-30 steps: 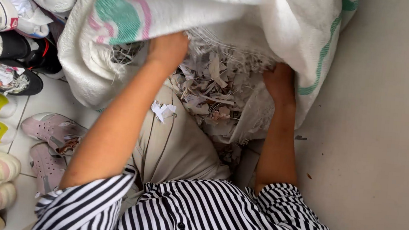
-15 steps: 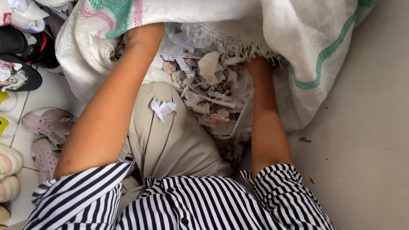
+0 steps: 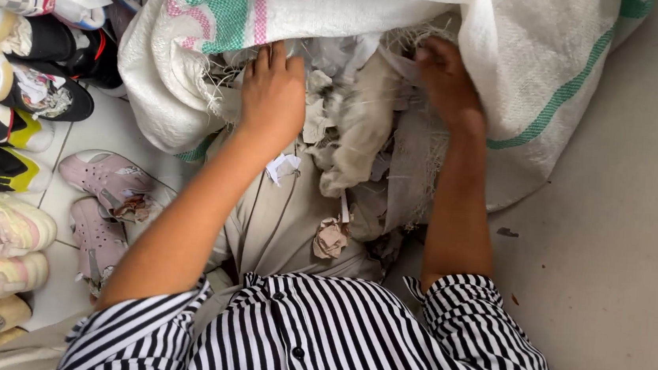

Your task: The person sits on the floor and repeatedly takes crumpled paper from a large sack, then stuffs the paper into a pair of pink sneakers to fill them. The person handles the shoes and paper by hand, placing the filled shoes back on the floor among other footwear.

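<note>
Both hands are at the mouth of a big white woven sack (image 3: 344, 12) with green and pink stripes, which spills over the person's lap. The left hand (image 3: 273, 93) lies knuckles-up on the frayed lower edge of the sack's opening, fingers curled over the rim and gripping the fabric. The right hand (image 3: 445, 80) is at the other side of the opening, fingers bent and pinching at the frayed edge or the stuff just inside it; honestly can't tell which, since the fingertips are tucked under.

Between the two hands there's a heap of crumpled paper (image 3: 357, 132), greyish and off-white wads, spilling out of the sack toward the person. A small white scrap (image 3: 283, 165) sits just below the left wrist on the beige trousers (image 3: 277, 228), and a crumpled tan wad (image 3: 330, 239) lies further down the lap, closer to the striped black-and-white shirt (image 3: 332, 336).

Off to the outside of the left arm, on the tiled floor (image 3: 115, 138), there's a pair of pink sneakers (image 3: 102, 189) with paper stuffed in one of them. Beyond those, rows of other shoes (image 3: 12, 94) are lined up, black, white, yellow and cream ones. On the right hand's side it's plain grey floor (image 3: 624, 258), with the sack draping down onto it.
</note>
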